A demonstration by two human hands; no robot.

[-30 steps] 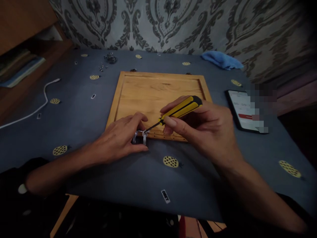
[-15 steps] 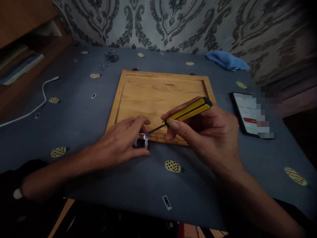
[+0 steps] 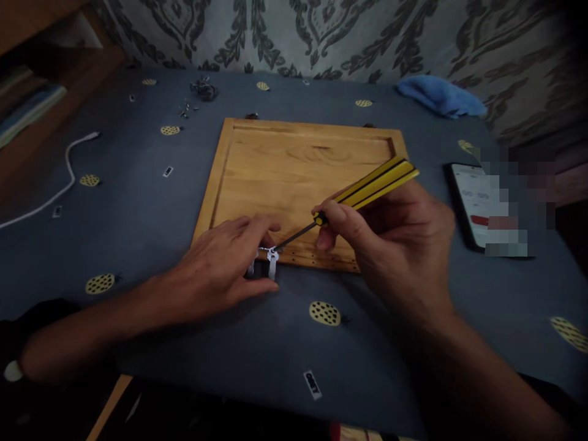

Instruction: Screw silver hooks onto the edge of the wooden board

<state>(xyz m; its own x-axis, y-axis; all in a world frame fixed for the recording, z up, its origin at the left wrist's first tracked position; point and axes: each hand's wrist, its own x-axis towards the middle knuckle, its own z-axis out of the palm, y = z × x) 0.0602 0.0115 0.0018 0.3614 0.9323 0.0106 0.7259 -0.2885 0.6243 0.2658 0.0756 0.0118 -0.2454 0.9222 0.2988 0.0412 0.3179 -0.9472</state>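
A wooden panel [image 3: 294, 165] with a raised frame lies flat on the cloth-covered table. At its near edge my left hand [image 3: 225, 260] presses a small shiny metal bracket [image 3: 272, 264] between thumb and fingers; part of the bracket is hidden behind them. My right hand [image 3: 399, 245] grips a screwdriver [image 3: 372, 187] by its yellow and black handle. The dark shaft slants down to the left, and its tip meets the bracket at the panel's edge. Whether a screw sits under the tip is too small to tell. Several small dark holes dot the near edge.
Small screws [image 3: 184, 109] and a dark heap of small parts [image 3: 204, 89] lie at the back left. A white cable [image 3: 68, 165] runs along the left side. To the right are a phone [image 3: 473, 202] and a blue cloth [image 3: 441, 96]. A patterned wall backs the table.
The screwdriver handle has risen and shifted right with my right hand, showing more of the shaft. Its tip stays at the bracket, which my left hand keeps holding. The view has shifted slightly.
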